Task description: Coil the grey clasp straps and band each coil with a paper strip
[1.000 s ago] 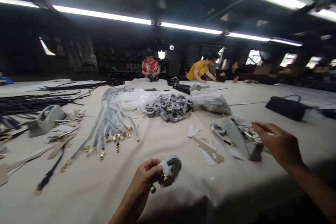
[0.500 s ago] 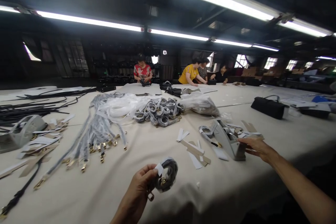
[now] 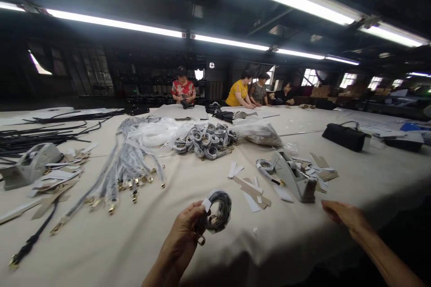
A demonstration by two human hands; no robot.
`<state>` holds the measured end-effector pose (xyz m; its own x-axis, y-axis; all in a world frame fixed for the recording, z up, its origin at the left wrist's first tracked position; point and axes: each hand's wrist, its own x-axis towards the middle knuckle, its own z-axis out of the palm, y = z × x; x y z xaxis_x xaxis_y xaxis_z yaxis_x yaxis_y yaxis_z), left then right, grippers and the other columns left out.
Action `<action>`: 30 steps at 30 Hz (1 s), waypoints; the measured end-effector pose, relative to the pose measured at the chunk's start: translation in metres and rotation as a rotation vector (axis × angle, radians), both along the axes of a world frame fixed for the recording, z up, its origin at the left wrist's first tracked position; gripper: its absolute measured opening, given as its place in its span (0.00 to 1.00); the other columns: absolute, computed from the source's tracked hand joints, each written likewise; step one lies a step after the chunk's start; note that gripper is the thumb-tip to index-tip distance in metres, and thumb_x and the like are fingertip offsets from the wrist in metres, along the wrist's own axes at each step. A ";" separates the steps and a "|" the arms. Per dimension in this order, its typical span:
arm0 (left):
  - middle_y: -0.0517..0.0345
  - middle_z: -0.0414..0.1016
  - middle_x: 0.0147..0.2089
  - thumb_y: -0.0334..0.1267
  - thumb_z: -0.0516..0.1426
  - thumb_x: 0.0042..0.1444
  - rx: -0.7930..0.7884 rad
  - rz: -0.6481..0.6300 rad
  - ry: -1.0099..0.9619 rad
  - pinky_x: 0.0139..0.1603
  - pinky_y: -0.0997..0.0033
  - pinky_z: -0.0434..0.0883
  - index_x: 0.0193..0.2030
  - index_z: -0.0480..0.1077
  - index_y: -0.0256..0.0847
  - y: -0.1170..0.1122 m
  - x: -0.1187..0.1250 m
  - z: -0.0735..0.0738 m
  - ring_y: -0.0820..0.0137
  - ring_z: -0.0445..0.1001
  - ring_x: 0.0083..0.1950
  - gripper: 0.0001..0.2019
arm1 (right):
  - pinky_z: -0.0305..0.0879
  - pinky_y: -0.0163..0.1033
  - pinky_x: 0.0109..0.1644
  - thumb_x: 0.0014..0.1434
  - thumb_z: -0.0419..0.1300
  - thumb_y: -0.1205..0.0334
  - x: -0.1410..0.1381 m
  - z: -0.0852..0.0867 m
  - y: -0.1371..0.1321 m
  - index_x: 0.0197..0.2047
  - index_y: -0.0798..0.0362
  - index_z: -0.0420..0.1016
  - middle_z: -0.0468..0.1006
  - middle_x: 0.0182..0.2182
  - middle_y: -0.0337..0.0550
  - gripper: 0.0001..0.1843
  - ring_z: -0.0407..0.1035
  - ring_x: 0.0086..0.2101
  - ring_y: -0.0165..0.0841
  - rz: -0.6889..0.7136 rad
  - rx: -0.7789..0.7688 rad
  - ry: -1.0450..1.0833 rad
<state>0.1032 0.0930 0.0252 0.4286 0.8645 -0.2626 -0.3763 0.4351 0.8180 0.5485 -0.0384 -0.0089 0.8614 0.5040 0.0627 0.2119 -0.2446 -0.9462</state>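
Observation:
My left hand (image 3: 184, 229) is closed on a coiled bag strap (image 3: 220, 210), wrapped in clear film, with a gold clasp hanging below. A small white slip shows at the thumb. My right hand (image 3: 346, 216) is beside the near end of a grey tape dispenser (image 3: 292, 177), apart from it. Its fingers are pressed together; anything between them is too small to make out. Left of the dispenser lies another coiled strap (image 3: 266, 167) with a gold end. A heap of coiled straps (image 3: 205, 140) sits farther back.
Uncoiled wrapped straps (image 3: 126, 161) with gold clasps spread at left, near a second tape dispenser (image 3: 32, 165) and black strips (image 3: 43, 136). Card strips (image 3: 251, 190) lie mid-table. A black handbag (image 3: 346, 136) stands at right. Several co-workers (image 3: 239, 92) are across the table.
My right hand has drawn away from the dispenser's front, moving down and to the right. My left hand, with the coiled strap, has risen slightly and shifted a little right.

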 end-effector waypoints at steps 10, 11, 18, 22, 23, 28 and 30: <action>0.58 0.75 0.32 0.42 0.65 0.49 0.360 0.250 0.157 0.35 0.74 0.65 0.36 0.73 0.37 -0.006 0.002 -0.004 0.71 0.70 0.34 0.12 | 0.70 0.36 0.41 0.52 0.69 0.47 -0.275 0.053 0.050 0.31 0.53 0.82 0.81 0.29 0.43 0.16 0.73 0.33 0.36 0.938 0.105 0.116; 0.58 0.75 0.34 0.41 0.64 0.51 0.427 0.260 0.172 0.39 0.73 0.66 0.36 0.72 0.37 -0.007 -0.001 -0.004 0.70 0.71 0.36 0.10 | 0.68 0.36 0.40 0.53 0.68 0.47 -0.292 0.055 0.056 0.29 0.53 0.81 0.80 0.27 0.42 0.16 0.72 0.32 0.35 0.956 0.114 0.101; 0.61 0.73 0.29 0.36 0.61 0.54 0.542 0.286 0.261 0.35 0.73 0.65 0.34 0.71 0.38 -0.014 -0.025 -0.002 0.71 0.69 0.31 0.04 | 0.64 0.35 0.36 0.52 0.68 0.46 -0.322 0.047 0.095 0.26 0.54 0.79 0.74 0.23 0.39 0.18 0.67 0.29 0.33 0.901 0.041 0.109; 0.60 0.74 0.30 0.37 0.61 0.55 0.493 0.210 0.165 0.38 0.73 0.65 0.33 0.71 0.38 -0.013 -0.037 -0.006 0.71 0.70 0.34 0.05 | 0.64 0.36 0.40 0.54 0.67 0.50 -0.324 0.047 0.097 0.29 0.53 0.81 0.76 0.27 0.39 0.14 0.68 0.33 0.34 1.023 0.013 0.075; 0.60 0.74 0.31 0.37 0.61 0.55 0.465 0.192 0.127 0.38 0.73 0.66 0.34 0.71 0.38 -0.011 -0.039 -0.007 0.71 0.70 0.34 0.05 | 0.65 0.36 0.42 0.55 0.66 0.51 -0.324 0.047 0.097 0.31 0.53 0.81 0.78 0.28 0.39 0.13 0.69 0.35 0.35 1.053 -0.002 0.055; 0.61 0.74 0.29 0.35 0.63 0.50 0.368 0.125 0.041 0.36 0.75 0.63 0.34 0.70 0.38 -0.001 -0.045 -0.017 0.72 0.69 0.32 0.07 | 0.66 0.38 0.42 0.53 0.65 0.54 -0.332 0.037 0.104 0.31 0.53 0.81 0.80 0.28 0.41 0.11 0.72 0.35 0.38 0.960 -0.012 0.027; 0.60 0.74 0.29 0.34 0.63 0.49 0.390 0.111 0.066 0.35 0.75 0.63 0.34 0.70 0.38 0.001 -0.046 -0.020 0.72 0.69 0.32 0.07 | 0.67 0.37 0.38 0.50 0.67 0.54 -0.338 0.028 0.111 0.31 0.54 0.81 0.79 0.26 0.40 0.11 0.71 0.32 0.36 0.900 0.017 0.094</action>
